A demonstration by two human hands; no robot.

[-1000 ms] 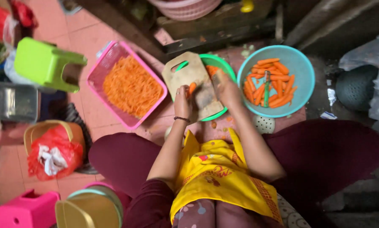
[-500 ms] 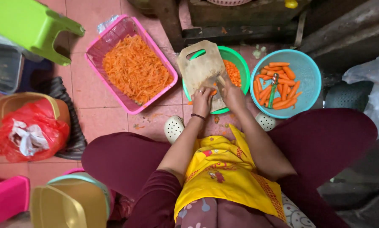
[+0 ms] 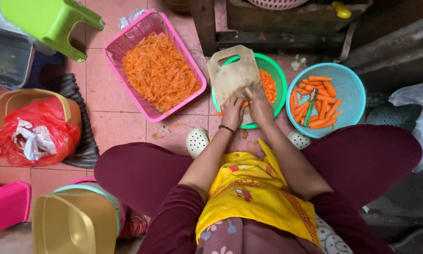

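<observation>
Hidden and cut-off parts, seen from above

The left hand [image 3: 232, 112] covers most of a carrot piece [image 3: 244, 104]; the right hand [image 3: 260, 106] hides its tool. The green basin [image 3: 276, 77] lies half under the cutting board [image 3: 232, 75]. At upper left, the green stool [image 3: 49, 21] runs off frame.

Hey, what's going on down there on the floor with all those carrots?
A person sitting low over a pink tiled floor is cutting carrot on a wooden cutting board laid across a green basket. The left hand steadies a carrot piece on the board while the right hand works a knife. A pink basket holds shredded carrot, and a blue basket holds whole peeled carrots with a peeler.
</observation>
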